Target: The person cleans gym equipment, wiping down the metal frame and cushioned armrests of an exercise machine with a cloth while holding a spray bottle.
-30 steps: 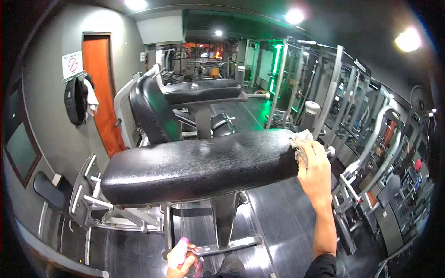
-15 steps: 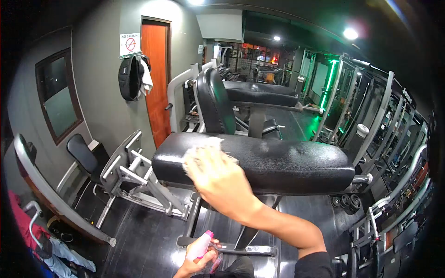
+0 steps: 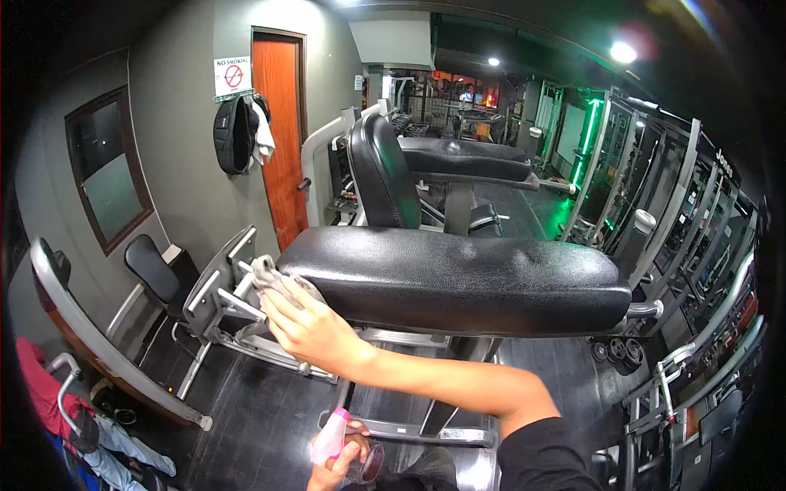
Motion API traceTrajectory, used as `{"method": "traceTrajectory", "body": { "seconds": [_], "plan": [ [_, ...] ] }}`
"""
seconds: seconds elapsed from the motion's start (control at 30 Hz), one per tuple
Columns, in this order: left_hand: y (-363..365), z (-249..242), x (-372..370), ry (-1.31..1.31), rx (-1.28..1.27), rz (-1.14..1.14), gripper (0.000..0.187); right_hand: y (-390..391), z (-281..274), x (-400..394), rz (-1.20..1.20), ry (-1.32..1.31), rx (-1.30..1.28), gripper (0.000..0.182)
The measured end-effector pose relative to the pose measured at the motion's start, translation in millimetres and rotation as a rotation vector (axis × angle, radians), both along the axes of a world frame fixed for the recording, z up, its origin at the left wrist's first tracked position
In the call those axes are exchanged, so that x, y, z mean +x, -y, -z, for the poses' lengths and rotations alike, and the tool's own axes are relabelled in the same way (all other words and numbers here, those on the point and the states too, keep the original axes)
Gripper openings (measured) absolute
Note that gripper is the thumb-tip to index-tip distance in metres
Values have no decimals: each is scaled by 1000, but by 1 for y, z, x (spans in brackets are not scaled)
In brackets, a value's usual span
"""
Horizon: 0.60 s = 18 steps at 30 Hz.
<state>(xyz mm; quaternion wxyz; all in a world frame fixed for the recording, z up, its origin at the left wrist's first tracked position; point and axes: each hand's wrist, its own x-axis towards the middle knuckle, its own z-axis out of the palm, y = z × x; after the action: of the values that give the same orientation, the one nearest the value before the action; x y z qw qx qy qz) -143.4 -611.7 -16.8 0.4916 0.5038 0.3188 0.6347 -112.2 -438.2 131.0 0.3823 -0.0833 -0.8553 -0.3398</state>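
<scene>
So the right hand [image 3: 309,327] is reached across to the far left end of the black padded surface [image 3: 458,278], fingers bunched around a greyish cloth [image 3: 274,277] that's pressed right against the rounded end of the pad. The left hand [image 3: 344,458] hangs low near the floor, wrapped around a pink spray bottle [image 3: 332,436], not aimed at anything.

Where the wipe-down stands, best guess: the top of the pad looks glossy and evenly shiny, no visible streaks or puddles, so I'd say the top is mostly handled and the cloth is working the end edge. The underside and the front lip I can't judge from here. The upright backrest [image 3: 381,176] behind and the second long pad [image 3: 463,157] further back show no cloth near them, so they look like what's left.
</scene>
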Motion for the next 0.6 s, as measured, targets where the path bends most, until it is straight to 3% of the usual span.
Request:
{"method": "traceTrajectory", "body": {
  "seconds": [0.43,0.6],
  "plan": [
    [-11,5,11,18,14,118,42,20,-9,123,99,237,-17,33],
    [-16,7,16,-3,-4,199,40,25,-11,180,161,200,77,23]
  ]
}}
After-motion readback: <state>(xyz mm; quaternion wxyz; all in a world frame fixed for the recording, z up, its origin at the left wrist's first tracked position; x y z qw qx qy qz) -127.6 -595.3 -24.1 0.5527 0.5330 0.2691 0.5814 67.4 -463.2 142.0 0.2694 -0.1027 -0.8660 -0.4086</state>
